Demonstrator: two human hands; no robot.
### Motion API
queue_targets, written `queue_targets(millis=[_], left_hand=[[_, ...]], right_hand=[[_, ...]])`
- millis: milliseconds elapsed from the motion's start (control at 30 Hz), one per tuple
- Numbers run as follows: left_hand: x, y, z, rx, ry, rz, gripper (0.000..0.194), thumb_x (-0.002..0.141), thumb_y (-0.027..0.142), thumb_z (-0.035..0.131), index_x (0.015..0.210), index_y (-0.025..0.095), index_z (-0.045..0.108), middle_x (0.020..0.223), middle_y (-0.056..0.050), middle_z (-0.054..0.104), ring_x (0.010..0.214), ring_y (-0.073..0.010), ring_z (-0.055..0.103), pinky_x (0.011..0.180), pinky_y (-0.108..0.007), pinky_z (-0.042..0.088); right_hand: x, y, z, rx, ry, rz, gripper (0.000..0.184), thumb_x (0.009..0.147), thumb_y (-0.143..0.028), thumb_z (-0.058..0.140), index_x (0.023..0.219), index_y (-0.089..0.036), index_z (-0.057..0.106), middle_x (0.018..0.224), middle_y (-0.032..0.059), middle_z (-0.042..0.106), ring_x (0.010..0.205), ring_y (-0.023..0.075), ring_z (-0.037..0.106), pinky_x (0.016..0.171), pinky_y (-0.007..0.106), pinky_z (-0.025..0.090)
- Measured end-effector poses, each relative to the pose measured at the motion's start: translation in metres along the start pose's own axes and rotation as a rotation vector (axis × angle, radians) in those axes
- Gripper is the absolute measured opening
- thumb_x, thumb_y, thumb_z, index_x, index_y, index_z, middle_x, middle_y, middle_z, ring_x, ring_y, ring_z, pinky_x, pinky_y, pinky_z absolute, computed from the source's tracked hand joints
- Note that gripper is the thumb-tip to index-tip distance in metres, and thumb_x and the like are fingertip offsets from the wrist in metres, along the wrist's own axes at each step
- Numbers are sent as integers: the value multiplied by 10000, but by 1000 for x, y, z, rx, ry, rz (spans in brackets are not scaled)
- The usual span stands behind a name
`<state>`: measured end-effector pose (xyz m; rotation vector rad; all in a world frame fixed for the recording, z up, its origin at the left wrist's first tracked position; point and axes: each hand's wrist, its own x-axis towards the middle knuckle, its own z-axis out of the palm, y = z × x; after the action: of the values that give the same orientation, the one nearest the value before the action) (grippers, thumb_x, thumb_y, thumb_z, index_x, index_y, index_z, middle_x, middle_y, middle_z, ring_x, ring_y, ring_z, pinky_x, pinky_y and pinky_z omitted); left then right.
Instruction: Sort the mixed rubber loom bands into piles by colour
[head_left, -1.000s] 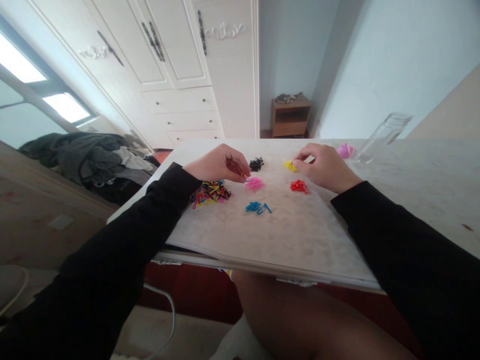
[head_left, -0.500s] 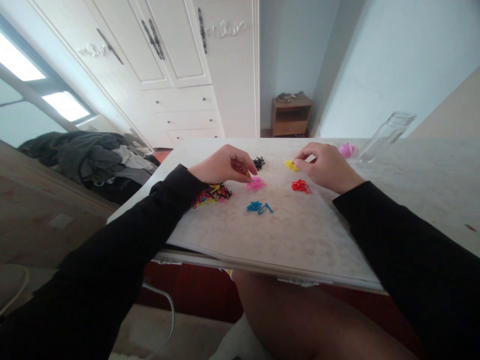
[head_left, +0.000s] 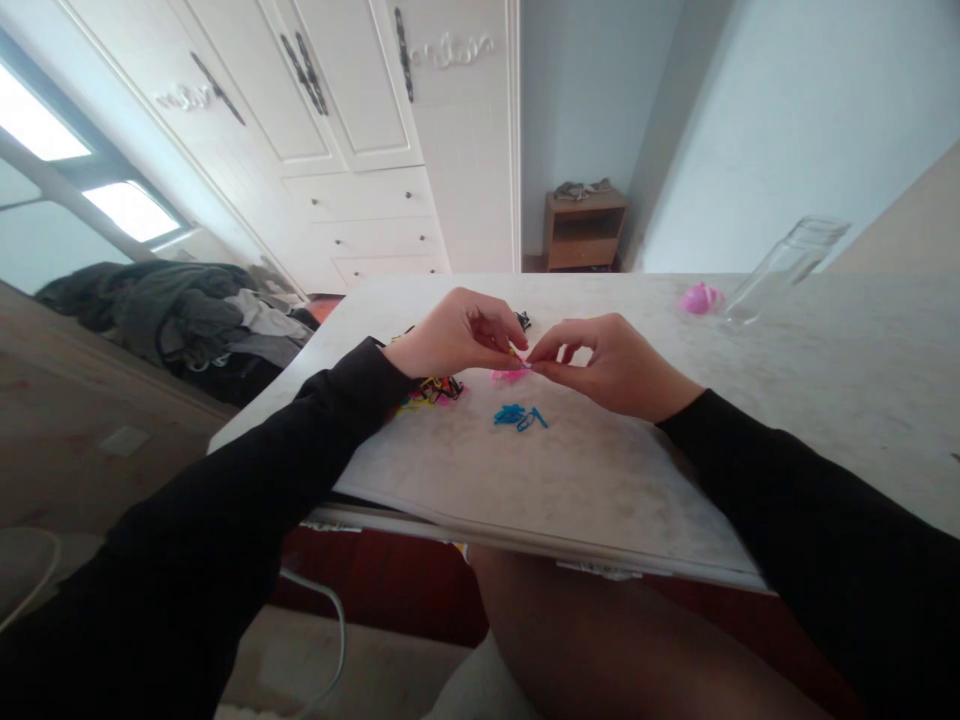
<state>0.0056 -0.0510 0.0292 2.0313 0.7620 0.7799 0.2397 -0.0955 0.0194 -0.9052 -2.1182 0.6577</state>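
My left hand point(head_left: 469, 335) is pinched over a pink pile of small rubber bands point(head_left: 508, 376). A yellow speck, apparently a rubber band, shows at its fingertips. Thumb and forefinger of my right hand point(head_left: 611, 368) are pressed together and meet the left fingertips; what they grip is too small to make out. Closer to me lies a blue pile of rubber bands point(head_left: 519, 416). A mixed-colour pile point(head_left: 442, 390) sits partly behind my left wrist. Black bands point(head_left: 523, 320) peek out beyond the left fingers. My right hand hides the red pile and nearly all of the yellow one.
On the right of the white table point(head_left: 465, 470) a clear glass bottle point(head_left: 787, 270) stands beside a pink round object point(head_left: 700, 298). Dark clothes point(head_left: 180, 310) are heaped at the left. A white wardrobe point(head_left: 360, 90) and a small wooden cabinet point(head_left: 585, 230) stand behind.
My right hand has left the yellow pile and moved left and slightly nearer, bringing its fingertips to those of my left hand. The left hand has shifted slightly right.
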Motion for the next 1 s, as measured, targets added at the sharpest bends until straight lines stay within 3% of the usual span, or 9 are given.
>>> queue_targets(millis=[200, 400, 467, 567, 667, 767, 1000], left_hand=[[1, -2, -3, -2, 44, -34, 352, 663, 377, 976, 834, 149, 769, 821, -69, 793, 745, -191, 784, 685, -292, 661], [6, -12, -4, 23, 114, 5, 347, 665, 360, 973, 818, 132, 761, 835, -77, 794, 768, -188, 785, 725, -297, 659], [6, -14, -4, 11, 117, 10, 353, 666, 367, 973, 831, 131, 768, 799, -78, 792, 764, -198, 793, 718, -297, 660], [7, -16, -3, -4, 123, 10, 363, 662, 365, 974, 865, 134, 782, 789, -84, 802, 781, -212, 807, 725, -300, 668], [6, -15, -2, 20, 125, 15, 366, 666, 347, 970, 913, 139, 796, 786, -81, 807, 766, -204, 806, 717, -290, 669], [5, -15, -1, 43, 114, 27, 376, 679, 354, 965, 954, 152, 807, 787, -72, 807, 758, -199, 801, 713, -292, 670], [4, -11, 1, 88, 102, 66, 361, 701, 316, 949, 988, 149, 807, 785, -54, 791, 658, -143, 736, 610, -232, 612]], right_hand=[[-2, -5, -6, 24, -48, 35, 64, 799, -222, 724, 773, -197, 777, 706, 17, 748, 669, 158, 658, 646, 284, 512], [-5, -3, -2, 160, -334, 43, 67, 815, -235, 770, 783, -189, 806, 742, 25, 781, 682, 153, 677, 655, 275, 523], [-5, 1, 0, 185, -375, 45, 105, 836, -281, 789, 802, -189, 827, 751, 32, 787, 662, 148, 660, 633, 275, 510], [-4, 5, 2, 143, -310, 25, 132, 839, -315, 804, 865, -191, 843, 758, 28, 778, 645, 136, 632, 609, 271, 484], [-2, 5, 2, 63, -147, -10, 142, 853, -302, 783, 924, -187, 826, 765, 23, 759, 653, 134, 624, 623, 274, 480], [-2, 4, 2, 2, -28, -31, 168, 888, -291, 736, 998, -184, 801, 893, 54, 780, 728, 154, 653, 658, 288, 505], [-4, 3, 6, 11, -107, -75, 318, 931, -313, 717, 1226, -208, 771, 1148, 93, 761, 887, 175, 683, 695, 286, 545]])
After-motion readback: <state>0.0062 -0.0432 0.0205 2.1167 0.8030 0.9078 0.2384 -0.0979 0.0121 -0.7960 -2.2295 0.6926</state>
